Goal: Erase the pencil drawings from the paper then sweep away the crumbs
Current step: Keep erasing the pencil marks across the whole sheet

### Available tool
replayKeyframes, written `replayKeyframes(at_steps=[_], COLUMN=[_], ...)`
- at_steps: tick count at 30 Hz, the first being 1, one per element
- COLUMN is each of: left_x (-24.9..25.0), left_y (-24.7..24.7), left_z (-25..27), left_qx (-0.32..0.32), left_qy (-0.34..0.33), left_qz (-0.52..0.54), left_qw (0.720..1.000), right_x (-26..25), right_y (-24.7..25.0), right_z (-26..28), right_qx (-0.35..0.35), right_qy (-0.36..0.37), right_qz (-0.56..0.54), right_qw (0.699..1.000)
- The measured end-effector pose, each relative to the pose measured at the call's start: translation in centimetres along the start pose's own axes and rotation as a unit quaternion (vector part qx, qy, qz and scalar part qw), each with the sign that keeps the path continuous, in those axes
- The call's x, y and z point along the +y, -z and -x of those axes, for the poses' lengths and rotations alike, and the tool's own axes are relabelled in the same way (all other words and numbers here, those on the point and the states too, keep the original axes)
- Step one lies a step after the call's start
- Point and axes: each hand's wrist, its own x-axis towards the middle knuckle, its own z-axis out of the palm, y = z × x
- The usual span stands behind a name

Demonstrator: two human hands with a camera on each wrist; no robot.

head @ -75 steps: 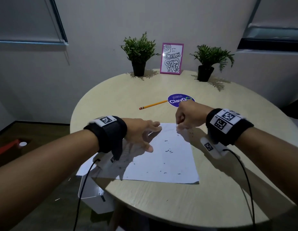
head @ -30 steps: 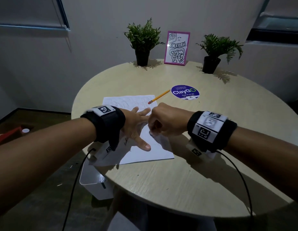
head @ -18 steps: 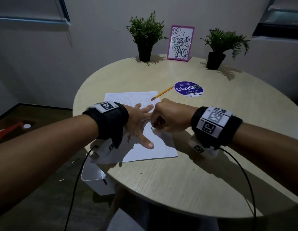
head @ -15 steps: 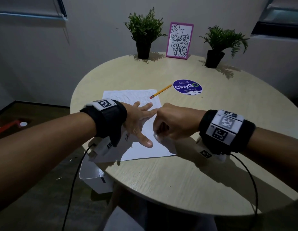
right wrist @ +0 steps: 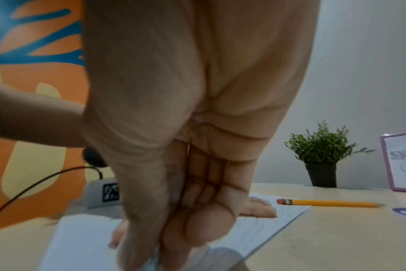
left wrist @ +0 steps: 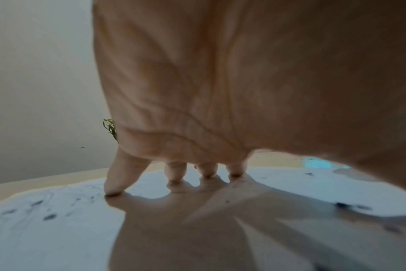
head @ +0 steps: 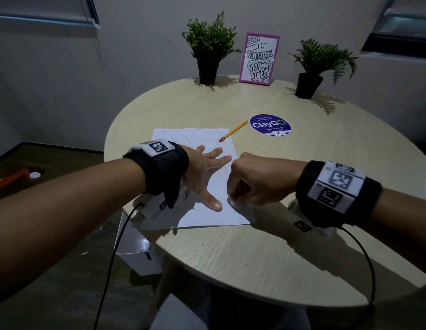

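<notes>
While left hand [head: 202,173] presses paper [head: 227,211] flat with spread fingers, right hand [head: 257,179] fisted, grip contents unclear

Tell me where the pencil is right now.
In the head view the pencil lies on the table, beyond both hands, its eraser end over the paper's far right corner, its tip pointing at the round purple sticker.

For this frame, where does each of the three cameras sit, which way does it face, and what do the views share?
Head: on the head, looking forward and down at the table; both forearms, left hand, right hand.
Left wrist: under the wrist, along the palm to fingertips on the paper.
Right wrist: under the wrist, along the curled right hand.
Shared: paper, pencil, plant.
</notes>
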Motion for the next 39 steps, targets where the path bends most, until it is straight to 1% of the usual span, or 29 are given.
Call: replayKeyframes(at_steps=[1,2,5,7,9,13,14,15,17,18,20,23,25,27,28,31,33,35,37,39], left_x=[0.0,0.1,0.3,0.3,0.2,0.0,0.0,0.1,0.2,0.4,0.5,0.5,0.5,0.6,0.6,0.6,0.5,0.4,0.3,0.3], left_y=[0.0,0.0,0.3,0.3,0.3,0.2,0.3,0.4,0.7,0.8,0.8,0.7,0.7,0.6,0.6,0.8,0.7,0.7,0.5,0.5], left_z=[0.0,0.0,0.2,0.2,-0.1,-0.4,-0.4,-0.3,0.0,0.2,0.5,0.3,0.2,0.2,0.2,0.3,0.4,0.2,0.0,0.0], left_qx=[0.001,0.004,0.009,0.009,0.013,0.004,-0.002,-0.008,-0.016,-0.018,-0.020,-0.017,-0.019,-0.021,-0.020,-0.013,-0.013,-0.015,-0.016,-0.020], left_qy=[0.000,-0.002,-0.005,0.003,0.010,0.022,0.022,0.019,0.012,0.010,0.007,0.016,0.022,0.025,0.024,0.010,0.007,0.013,0.020,0.023], left_qz=[-0.003,-0.008,-0.008,-0.007,-0.007,-0.002,-0.005,-0.011,-0.017,-0.016,-0.016,-0.024,-0.021,-0.021,-0.022,-0.025,-0.026,-0.027,-0.019,-0.015], left_qw=[1.000,1.000,1.000,1.000,1.000,1.000,1.000,1.000,1.000,1.000,1.000,0.999,0.999,0.999,0.999,1.000,1.000,0.999,0.999,0.999], right_x=[0.1,0.3,1.4,2.0,2.4,1.9,1.8,1.7,1.6,1.4,1.2,1.0,0.6,0.3,0.3,0.5,0.6,0.6,0.2,-0.1], right_y=[0.3,0.7,1.2,0.9,0.5,0.9,1.1,1.3,1.3,1.1,0.5,-0.6,-0.7,-0.2,0.2,1.1,0.8,0.3,-0.1,0.2], right_z=[-0.1,-0.5,-2.6,-3.2,-2.5,-0.2,-0.2,-0.6,-1.8,-2.4,-3.1,-1.9,-0.6,-0.2,-0.4,-2.1,-2.6,-2.0,-0.7,-0.1], right_qx=[-0.010,0.001,0.101,0.122,0.108,-0.007,-0.012,0.009,0.087,0.114,0.129,0.110,0.068,0.033,0.033,0.100,0.112,0.100,0.064,0.026], right_qy=[0.004,0.005,-0.019,-0.042,-0.038,-0.028,-0.026,-0.021,-0.011,-0.011,-0.022,-0.022,-0.007,0.003,0.004,-0.002,-0.019,-0.025,-0.019,-0.008], right_qz=[-0.001,0.009,0.038,0.035,0.016,-0.022,-0.016,-0.002,0.020,0.023,0.020,-0.008,-0.022,-0.015,-0.004,0.013,0.011,-0.002,-0.016,-0.006], right_qw=[1.000,1.000,0.994,0.991,0.993,0.999,0.999,1.000,0.996,0.993,0.991,0.994,0.997,0.999,0.999,0.995,0.993,0.995,0.998,1.000])
